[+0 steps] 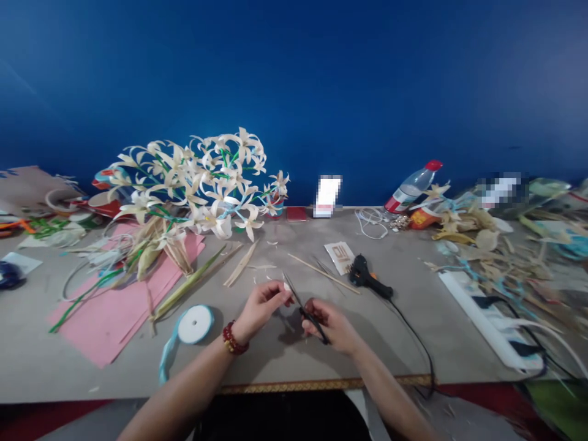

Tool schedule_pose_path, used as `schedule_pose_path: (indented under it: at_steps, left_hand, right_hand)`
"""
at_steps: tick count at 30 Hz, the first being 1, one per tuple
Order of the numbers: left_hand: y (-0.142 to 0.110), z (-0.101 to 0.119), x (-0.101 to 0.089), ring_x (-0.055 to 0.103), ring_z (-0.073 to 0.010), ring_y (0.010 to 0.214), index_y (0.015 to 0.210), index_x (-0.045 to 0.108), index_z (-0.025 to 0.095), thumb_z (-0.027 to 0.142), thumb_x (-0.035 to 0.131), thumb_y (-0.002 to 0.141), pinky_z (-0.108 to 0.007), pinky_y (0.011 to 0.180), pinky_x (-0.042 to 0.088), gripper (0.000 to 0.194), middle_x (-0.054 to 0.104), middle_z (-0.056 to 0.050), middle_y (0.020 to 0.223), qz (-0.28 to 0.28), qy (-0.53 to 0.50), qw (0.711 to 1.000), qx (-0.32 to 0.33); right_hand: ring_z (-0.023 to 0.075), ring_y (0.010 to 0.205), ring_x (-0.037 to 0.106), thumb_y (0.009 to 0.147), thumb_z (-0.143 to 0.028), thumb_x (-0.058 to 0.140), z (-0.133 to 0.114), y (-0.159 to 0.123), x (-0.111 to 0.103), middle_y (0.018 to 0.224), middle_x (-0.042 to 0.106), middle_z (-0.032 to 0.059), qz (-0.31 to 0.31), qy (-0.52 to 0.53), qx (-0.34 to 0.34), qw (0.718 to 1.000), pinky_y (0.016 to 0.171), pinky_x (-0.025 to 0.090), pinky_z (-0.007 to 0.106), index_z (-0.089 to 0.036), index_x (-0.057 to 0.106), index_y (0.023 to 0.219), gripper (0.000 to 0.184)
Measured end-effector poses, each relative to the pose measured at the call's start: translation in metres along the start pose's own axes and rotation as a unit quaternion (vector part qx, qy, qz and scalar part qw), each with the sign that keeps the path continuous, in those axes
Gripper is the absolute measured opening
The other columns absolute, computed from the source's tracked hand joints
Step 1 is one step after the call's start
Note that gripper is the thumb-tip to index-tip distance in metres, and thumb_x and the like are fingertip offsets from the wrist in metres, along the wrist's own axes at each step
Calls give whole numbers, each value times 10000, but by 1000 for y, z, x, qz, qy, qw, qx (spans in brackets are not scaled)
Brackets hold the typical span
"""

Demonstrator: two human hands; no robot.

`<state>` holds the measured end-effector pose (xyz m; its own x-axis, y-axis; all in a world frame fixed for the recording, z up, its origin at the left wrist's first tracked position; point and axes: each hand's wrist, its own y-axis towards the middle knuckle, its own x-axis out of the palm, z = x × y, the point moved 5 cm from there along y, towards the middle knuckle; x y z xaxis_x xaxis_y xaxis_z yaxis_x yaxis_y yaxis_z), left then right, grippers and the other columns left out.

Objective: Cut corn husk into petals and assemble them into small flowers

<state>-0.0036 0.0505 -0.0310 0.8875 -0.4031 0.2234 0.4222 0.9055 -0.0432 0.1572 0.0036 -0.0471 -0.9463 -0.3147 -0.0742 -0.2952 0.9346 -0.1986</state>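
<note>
My right hand (334,326) is closed around a pair of dark scissors (316,326), whose blades point up and to the left. Just left of the blades, my left hand (263,307), with a red bead bracelet on its wrist, pinches a small whitish piece (286,286); it looks like a strip of husk, but it is too small to be sure. Small pale scraps lie on the table beyond the fingers. A roll of light blue ribbon (195,323) lies left of my left hand, its loose end trailing toward the table's front edge.
White handmade flowers (202,184) on green stems stand at the back left, above pink sheets (105,324) and dried husks. Rightward lie a black glue gun (370,278) with its cord, a white power strip (482,318), a tilted bottle (411,187) and heaped plant scraps.
</note>
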Motion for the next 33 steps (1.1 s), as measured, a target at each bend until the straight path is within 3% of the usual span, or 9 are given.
schedule_pose_path:
  at_steps: [8,20,33]
  left_hand:
    - [-1,6,5,556,-145,680,742,657,146,438,613,869,-253,677,424,322,631,-36,711,-28,34,999,25]
    - [-2,7,4,577,-155,703,727,648,142,426,569,901,-253,686,432,343,647,-52,724,-39,93,994,35]
    - [-1,7,4,559,-139,683,717,623,135,405,561,910,-243,668,419,337,633,-41,707,-41,97,994,35]
  right_hand:
    - [108,567,459,743,-493,732,7,-7,-4,639,497,-50,-5,-15,16,1000,561,459,227,-212,484,741,374]
    - [105,509,450,741,-500,726,4,-8,-1,550,514,-55,0,-60,47,997,506,369,218,-215,446,686,403]
    - [103,469,489,693,-526,763,9,-6,2,523,505,-68,2,-11,66,998,479,362,221,-222,429,654,454]
